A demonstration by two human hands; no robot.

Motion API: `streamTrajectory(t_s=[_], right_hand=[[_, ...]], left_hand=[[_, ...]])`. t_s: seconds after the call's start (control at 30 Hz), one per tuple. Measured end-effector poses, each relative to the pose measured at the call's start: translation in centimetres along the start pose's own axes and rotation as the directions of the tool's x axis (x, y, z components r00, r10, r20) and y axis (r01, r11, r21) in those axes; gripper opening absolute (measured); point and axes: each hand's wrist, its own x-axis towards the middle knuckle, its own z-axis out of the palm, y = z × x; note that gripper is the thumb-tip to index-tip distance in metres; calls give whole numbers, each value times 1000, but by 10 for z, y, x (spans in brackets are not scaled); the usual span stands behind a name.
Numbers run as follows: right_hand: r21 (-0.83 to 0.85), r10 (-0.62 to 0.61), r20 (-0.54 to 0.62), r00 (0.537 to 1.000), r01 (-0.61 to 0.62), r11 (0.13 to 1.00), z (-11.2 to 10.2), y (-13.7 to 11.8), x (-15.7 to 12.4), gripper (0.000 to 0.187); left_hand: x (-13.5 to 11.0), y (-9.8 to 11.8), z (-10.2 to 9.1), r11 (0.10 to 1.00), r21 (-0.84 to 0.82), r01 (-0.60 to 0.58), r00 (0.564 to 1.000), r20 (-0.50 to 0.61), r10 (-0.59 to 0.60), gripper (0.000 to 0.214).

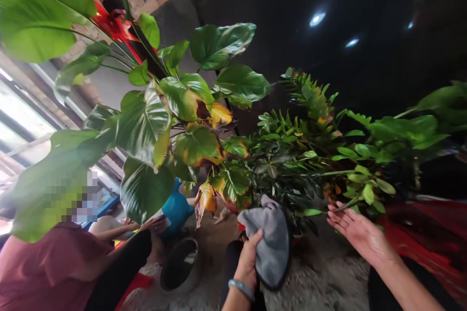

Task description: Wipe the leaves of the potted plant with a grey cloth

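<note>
The left hand (248, 258) seems partly hidden behind gray cloth (273, 240).

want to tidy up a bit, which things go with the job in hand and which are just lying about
Seem part of the job:
- gray cloth, in the left hand
- leafy stem, at the open right hand

Seem just about:
- bucket
- red bow

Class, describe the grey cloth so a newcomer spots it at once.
Start at the leafy plants across the middle. Below them, the left hand, with a bracelet at its wrist, holds the cloth. Its grey fabric and dark edge set it apart from the green leaves.
</note>
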Motion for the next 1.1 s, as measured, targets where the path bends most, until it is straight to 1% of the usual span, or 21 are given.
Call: streamTrajectory(t_s=[0.03, 0.07, 0.1, 0.17, 0.23, 0.3, 0.33, 0.4, 0.47, 0.5, 0.53, 0.57, 0.6, 0.67, 0.73, 0.8, 0.87, 0.9, 0.97, 1.03, 1.1], right_hand=[[0, 6, -15, 1000, -6, 1000, 1, 0, 0, 27], [2, 11, -29, 1000, -11, 1000, 2, 0, -1, 27], [7, 15, -38, 999, -14, 1000, 3, 0, -1, 26], [20, 17, -43, 999, -16, 1000, 7, 0, -2, 25], [36, 15, -43, 999, -13, 999, 10, 0, -3, 24], [46, 15, -45, 999, -13, 999, 12, 0, -3, 24], [49, 15, -43, 999, -13, 999, 12, 1, -3, 24], [52, 14, -33, 999, -13, 999, 12, 2, -2, 25], [52, 11, -33, 999, -10, 999, 10, 3, -1, 25], [50, 9, -32, 999, -8, 999, 9, 3, 0, 25], [47, 7, -28, 1000, -6, 999, 8, 3, 0, 25], [45, 5, -22, 1000, -4, 999, 8, 3, 0, 24], [44, 3, -15, 1000, -2, 999, 9, 2, -1, 24], [47, 4, -15, 1000, -3, 999, 11, 0, -4, 23], [55, 8, -31, 999, -6, 998, 15, -2, -7, 23], [60, 12, -40, 999, -10, 998, 18, -4, -9, 23], [63, 14, -41, 999, -11, 998, 20, -4, -10, 24], [65, 15, -40, 999, -12, 998, 20, -4, -10, 24], [70, 16, -34, 999, -14, 997, 20, -3, -9, 24], [76, 19, -34, 999, -17, 997, 20, -2, -9, 24], [82, 25, -46, 999, -21, 996, 20, -2, -10, 24]], left_hand=[[-4, -1, -4, 1000, 8, 28, 1000, 10, -28, 31], [-10, 5, -5, 1000, 5, 29, 999, 15, -29, 34], [-16, 17, -2, 1000, -10, 3, 1000, 14, -3, 35], [-28, 52, 11, 992, -79, -94, 995, 17, 95, 30], [-35, 88, 29, 954, -183, -238, 971, -12, 240, 18], [-33, 105, 44, 912, -252, -324, 945, -41, 325, 14], [-29, 105, 48, 908, -255, -332, 943, -52, 330, 14], [-18, 85, 47, 943, -180, -281, 960, -58, 275, 15], [-8, 50, 35, 983, -48, -175, 984, -30, 174, 22], [-5, 33, 26, 995, 6, -95, 995, -9, 95, 29], [-4, 19, 19, 999, 34, -23, 999, 24, 22, 35], [-5, 10, 12, 999, 39, 4, 997, 76, -6, 42], [-7, 7, 9, 999, 36, 14, 993, 117, -18, 47], [-15, 21, 13, 999, -3, -40, 984, 175, 39, 50], [-23, 53, 29, 989, -79, -129, 974, 179, 141, 38], [-26, 87, 52, 958, -221, -181, 964, 154, 218, 19], [-24, 106, 73, 918, -327, -224, 950, 136, 280, 11], [-20, 106, 81, 911, -337, -238, 946, 133, 296, 12], [-12, 89, 86, 941, -246, -232, 953, 135, 270, 16], [-5, 56, 80, 984, -63, -169, 973, 146, 176, 23], [-5, 23, 66, 992, 104, -76, 977, 208, 53, 33]])
